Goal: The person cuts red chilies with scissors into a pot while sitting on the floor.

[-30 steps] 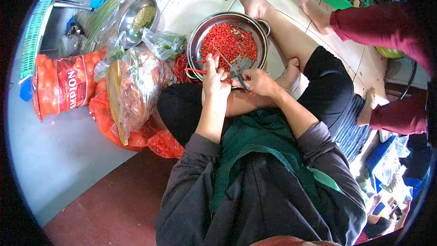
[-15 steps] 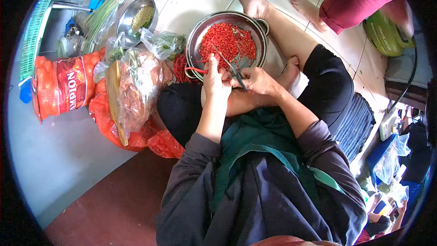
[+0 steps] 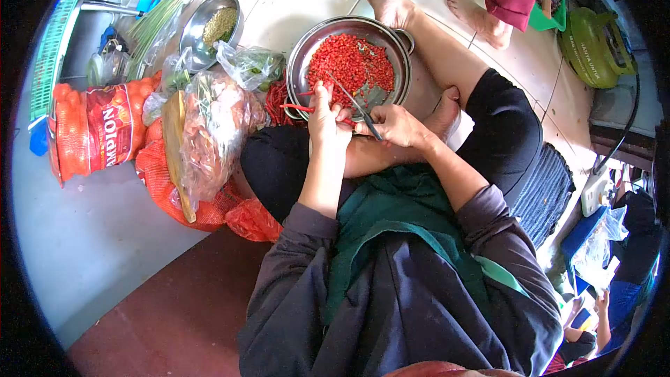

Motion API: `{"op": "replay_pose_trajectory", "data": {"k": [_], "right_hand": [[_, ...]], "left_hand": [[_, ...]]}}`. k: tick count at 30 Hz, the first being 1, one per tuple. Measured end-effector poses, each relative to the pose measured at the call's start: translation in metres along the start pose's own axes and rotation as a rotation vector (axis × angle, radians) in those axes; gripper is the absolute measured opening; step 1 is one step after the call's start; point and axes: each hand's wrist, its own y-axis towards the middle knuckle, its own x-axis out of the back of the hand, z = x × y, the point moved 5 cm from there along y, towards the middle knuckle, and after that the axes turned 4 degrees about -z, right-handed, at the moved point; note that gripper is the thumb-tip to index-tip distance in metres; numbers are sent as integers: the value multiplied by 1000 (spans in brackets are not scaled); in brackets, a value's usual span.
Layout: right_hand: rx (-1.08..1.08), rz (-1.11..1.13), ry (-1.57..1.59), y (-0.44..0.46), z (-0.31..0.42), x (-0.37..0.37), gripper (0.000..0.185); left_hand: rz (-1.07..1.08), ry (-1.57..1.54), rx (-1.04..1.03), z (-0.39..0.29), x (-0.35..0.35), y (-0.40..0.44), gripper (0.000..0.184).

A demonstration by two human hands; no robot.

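Note:
My left hand (image 3: pixel 328 124) is closed around slim red chilies (image 3: pixel 299 107), whose ends stick out to its left and right. In my right hand (image 3: pixel 399 126) is a knife (image 3: pixel 375 130) with a dark handle, its narrow blade slanting up and left over the pot. Both hands are close together at the near rim of a steel pot (image 3: pixel 405 63) with side handles. Chopped red chili (image 3: pixel 347 58) covers much of the pot's bottom. Beside the pot on the left, a bunch of whole red chilies (image 3: pixel 278 103) is partly hidden by plastic bags.
At the left are a steel bowl (image 3: pixel 236 33) with pale greenish contents, a bag of meat-like pieces (image 3: pixel 209 132), a wooden board (image 3: pixel 174 157) and a red net sack (image 3: pixel 108 126). Another person's foot (image 3: pixel 481 19), a green basket (image 3: pixel 555 17) and a green gas cylinder (image 3: pixel 593 49) are at upper right.
The red chilies in my left hand have shifted, and their ends point differently. The other person's maroon-clad leg has moved back, uncovering more of the green basket. My knife has barely moved.

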Motion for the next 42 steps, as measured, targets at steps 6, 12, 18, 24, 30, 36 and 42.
{"op": "replay_pose_trajectory", "data": {"k": [6,12,18,24,30,36,42], "right_hand": [[52,-34,-14,-2,10,5,56],[98,-90,-46,-3,9,9,58],[85,-77,-65,-3,7,7,68],[139,-102,-93,-1,6,7,56],[127,-106,-91,0,3,7,55],[122,-92,-109,3,-1,7,54],[22,-17,-62,1,-2,6,66]], "left_hand": [[21,59,15,7,0,2,34],[26,85,14,11,1,3,35],[-10,41,6,7,-1,-2,34],[-27,-14,10,5,0,-2,30],[-38,-8,-1,5,1,-1,30],[-21,4,15,7,6,4,33],[-22,1,27,8,7,3,33]]}}
